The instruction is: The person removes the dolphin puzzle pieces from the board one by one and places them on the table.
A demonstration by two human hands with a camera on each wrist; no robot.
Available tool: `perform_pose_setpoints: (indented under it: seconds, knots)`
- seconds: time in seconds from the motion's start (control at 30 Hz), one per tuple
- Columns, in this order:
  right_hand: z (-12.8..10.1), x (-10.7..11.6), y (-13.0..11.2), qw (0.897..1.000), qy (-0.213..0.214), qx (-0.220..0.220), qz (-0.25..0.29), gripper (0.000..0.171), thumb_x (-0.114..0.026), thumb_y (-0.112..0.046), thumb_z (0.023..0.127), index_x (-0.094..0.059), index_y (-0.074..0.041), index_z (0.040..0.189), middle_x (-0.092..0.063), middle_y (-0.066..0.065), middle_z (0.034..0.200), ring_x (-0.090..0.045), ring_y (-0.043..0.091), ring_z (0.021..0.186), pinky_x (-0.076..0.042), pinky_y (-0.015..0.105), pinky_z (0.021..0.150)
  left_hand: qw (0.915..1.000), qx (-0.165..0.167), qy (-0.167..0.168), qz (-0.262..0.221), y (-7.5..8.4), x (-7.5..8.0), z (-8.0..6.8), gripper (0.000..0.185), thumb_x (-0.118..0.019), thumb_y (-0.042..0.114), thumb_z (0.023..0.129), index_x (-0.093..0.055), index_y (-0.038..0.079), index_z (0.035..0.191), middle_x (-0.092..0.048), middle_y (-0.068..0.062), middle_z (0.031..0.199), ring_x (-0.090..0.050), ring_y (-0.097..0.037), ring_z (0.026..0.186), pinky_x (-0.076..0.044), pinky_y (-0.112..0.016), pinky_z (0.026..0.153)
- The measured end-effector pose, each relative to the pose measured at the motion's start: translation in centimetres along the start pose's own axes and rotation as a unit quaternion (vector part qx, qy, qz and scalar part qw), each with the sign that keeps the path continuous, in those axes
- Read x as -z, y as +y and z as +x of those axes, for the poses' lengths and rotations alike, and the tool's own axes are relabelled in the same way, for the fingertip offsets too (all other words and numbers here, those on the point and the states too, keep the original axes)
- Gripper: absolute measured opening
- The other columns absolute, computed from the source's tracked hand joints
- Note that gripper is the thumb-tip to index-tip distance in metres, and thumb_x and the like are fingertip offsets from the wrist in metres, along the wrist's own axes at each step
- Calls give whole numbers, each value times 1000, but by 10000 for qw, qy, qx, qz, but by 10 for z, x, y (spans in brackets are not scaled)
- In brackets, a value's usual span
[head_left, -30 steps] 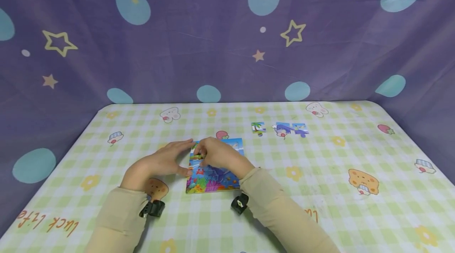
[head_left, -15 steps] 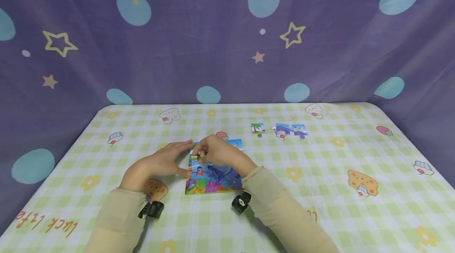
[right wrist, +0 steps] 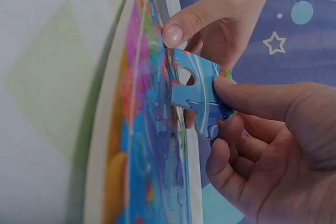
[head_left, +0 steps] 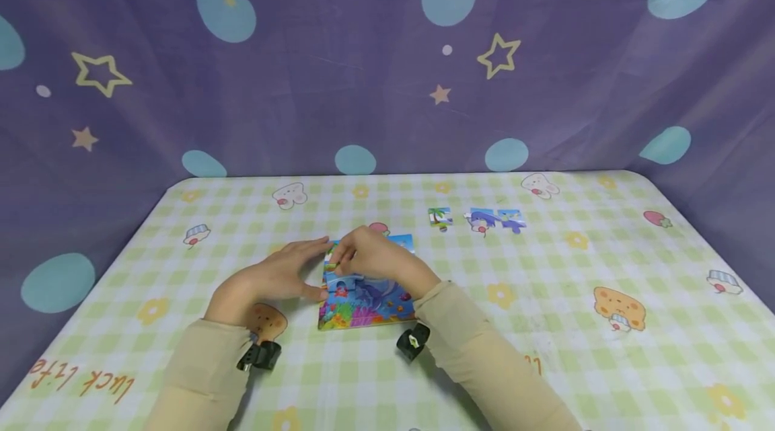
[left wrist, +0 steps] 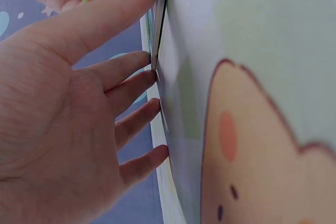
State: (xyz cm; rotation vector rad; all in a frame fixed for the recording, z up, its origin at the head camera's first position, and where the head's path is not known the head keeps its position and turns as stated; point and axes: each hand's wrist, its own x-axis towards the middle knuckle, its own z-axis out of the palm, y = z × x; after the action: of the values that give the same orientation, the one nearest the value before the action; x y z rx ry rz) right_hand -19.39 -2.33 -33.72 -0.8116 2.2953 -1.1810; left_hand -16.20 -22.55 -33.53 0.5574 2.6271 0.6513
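Pinching: right hand (right wrist: 262, 145) grips blue cardboard puzzle piece (right wrist: 197, 95), tilted above colourful sea-scene puzzle board (head_left: 369, 300) on checked bench (head_left: 545, 350).
Bracing: left hand (head_left: 266, 280), fingers straight, steadies board's edge.
Advice: level piece, align tabs, press gently.

The left hand (head_left: 275, 278) lies flat with straight fingers (left wrist: 128, 66). The right hand (head_left: 373, 257) has curled fingers (right wrist: 231, 150), thumb pinching just beside the left thumb.

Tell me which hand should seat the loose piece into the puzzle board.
Right. The right hand already pinches the puzzle piece against the puzzle board, so it is likely best placed. The left hand braces the board's left edge with straight fingers.
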Motion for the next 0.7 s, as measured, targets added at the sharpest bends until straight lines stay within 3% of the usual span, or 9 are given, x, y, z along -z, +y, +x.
perform_pose_setpoints:
  seconds: [0.17, 0.43, 0.7]
  knots:
    - [-1, 4, -2, 10000, 9, 81, -38, 11, -70, 0, 90, -74, 1, 100, -71, 4, 84, -63, 10, 73, -53, 21, 68, 10000, 19, 11, 6, 2, 0, 1, 91, -78, 41, 85, -32, 6, 155, -24, -17, 161, -19, -46, 145, -20, -69, 111]
    - [-5, 20, -2, 9976, 15, 413, -550, 17, -71, -6, 91, -74, -1, 107, -73, 5, 91, -65, 12, 83, -52, 21, 72, 10000, 78, -14, 13, 1, 0, 2, 93, -78, 42, 84, -30, 5, 155, -24, -18, 161, -18, -46, 145, -19, -68, 111]
    - [-11, 37, 0, 9981, 19, 355, -497, 17, -71, -6, 91, -74, 0, 106, -74, 7, 94, -66, 13, 85, -53, 23, 76, 9999, 46, -6, 92, 0, 0, 3, 93, -78, 40, 85, -30, 3, 155, -24, -19, 160, -19, -46, 145, -19, -66, 113]
